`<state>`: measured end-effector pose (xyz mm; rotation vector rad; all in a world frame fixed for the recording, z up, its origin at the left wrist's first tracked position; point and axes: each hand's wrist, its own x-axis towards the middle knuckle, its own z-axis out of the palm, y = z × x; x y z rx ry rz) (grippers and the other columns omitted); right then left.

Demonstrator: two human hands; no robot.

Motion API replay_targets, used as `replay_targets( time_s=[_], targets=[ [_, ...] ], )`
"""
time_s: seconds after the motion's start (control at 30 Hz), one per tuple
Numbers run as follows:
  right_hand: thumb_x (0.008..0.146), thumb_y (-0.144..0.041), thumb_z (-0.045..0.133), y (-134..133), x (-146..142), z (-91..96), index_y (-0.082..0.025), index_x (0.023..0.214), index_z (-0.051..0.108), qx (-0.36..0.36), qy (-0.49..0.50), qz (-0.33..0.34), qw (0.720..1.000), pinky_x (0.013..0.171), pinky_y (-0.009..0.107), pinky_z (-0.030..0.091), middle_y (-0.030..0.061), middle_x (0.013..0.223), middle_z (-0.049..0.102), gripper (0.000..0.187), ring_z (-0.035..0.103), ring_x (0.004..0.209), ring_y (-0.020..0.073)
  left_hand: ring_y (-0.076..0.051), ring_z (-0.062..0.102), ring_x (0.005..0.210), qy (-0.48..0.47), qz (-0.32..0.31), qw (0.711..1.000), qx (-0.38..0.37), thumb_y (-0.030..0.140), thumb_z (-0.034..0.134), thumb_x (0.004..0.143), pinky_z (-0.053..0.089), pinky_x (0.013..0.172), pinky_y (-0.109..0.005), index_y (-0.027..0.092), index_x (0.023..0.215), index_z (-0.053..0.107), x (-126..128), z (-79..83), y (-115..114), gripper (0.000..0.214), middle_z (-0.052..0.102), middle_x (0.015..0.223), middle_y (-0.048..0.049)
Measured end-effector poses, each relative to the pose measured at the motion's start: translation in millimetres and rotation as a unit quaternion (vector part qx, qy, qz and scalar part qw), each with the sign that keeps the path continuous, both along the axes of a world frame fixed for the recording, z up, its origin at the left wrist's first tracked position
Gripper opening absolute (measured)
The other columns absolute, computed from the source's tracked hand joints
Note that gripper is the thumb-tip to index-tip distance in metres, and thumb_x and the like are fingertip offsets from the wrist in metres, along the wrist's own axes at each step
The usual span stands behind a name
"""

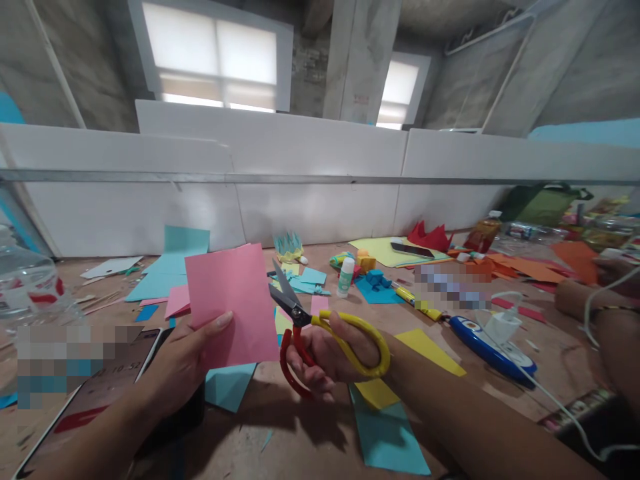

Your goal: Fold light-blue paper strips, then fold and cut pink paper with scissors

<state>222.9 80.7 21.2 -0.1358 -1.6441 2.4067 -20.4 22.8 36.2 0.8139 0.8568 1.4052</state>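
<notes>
My left hand point(190, 360) pinches a pink sheet of paper point(233, 293) by its lower left part, thumb on the near face and the other fingers hidden behind it. The sheet is held up off the table. In my right hand point(320, 353) are scissors point(300, 317), with one yellow handle and one red handle. Their dark blades stand apart, pointing up and left beside the sheet's right edge. I cannot tell whether a blade touches the paper. Below the hands lie light blue paper pieces point(390, 433) and a yellow piece point(430, 351).
A glue stick point(345, 278) stands behind the scissors. Paper scraps lie all around. At right are a blue power strip point(493, 350) with a white cable and a co-worker's arm point(575, 300). A phone point(95, 400) and a plastic bottle point(33, 287) are at left. A white partition point(320, 213) closes the back.
</notes>
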Motion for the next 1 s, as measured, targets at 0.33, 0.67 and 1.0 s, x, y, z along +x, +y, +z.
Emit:
replay_targets(
  time_s=[0.33,0.67,1.0],
  targets=[
    [0.08,-0.087,0.033,4.4,4.1,4.9,-0.012,0.093,0.052,-0.002,0.033,-0.007,0.999,0.049,0.025,0.036,-0.0041,0.066,0.041,0.079,0.037,0.049,0.0079,-0.016,0.067,0.07,0.022,-0.044,0.999,-0.009,0.028,0.079,0.077,0.056,0.067,-0.024,0.019,0.087,0.074,-1.6,-9.9,-0.4,0.014,0.073,0.084,-0.004],
    [0.076,-0.091,0.031,15.7,29.9,46.5,-0.017,0.088,0.049,0.166,-0.033,-0.203,0.964,0.053,0.027,0.036,-0.0037,0.068,0.039,0.077,0.035,0.054,0.0105,-0.018,0.064,0.07,0.17,-0.054,0.984,0.012,0.041,0.073,0.08,0.053,0.064,-0.025,0.02,0.087,0.073,1.2,-7.4,-2.1,0.023,0.072,0.08,-0.0031],
    [0.082,-0.035,0.062,-13.0,100.9,64.6,-0.012,0.093,0.065,0.533,-0.597,-0.254,0.543,0.065,0.035,0.04,0.0164,0.092,0.068,0.026,0.063,0.08,0.0288,-0.015,0.05,0.049,0.342,-0.058,0.936,-0.065,0.056,0.075,0.072,0.032,0.043,-0.02,0.017,0.071,0.069,18.6,6.1,-10.1,0.039,0.063,0.06,-0.0026]
  ],
)
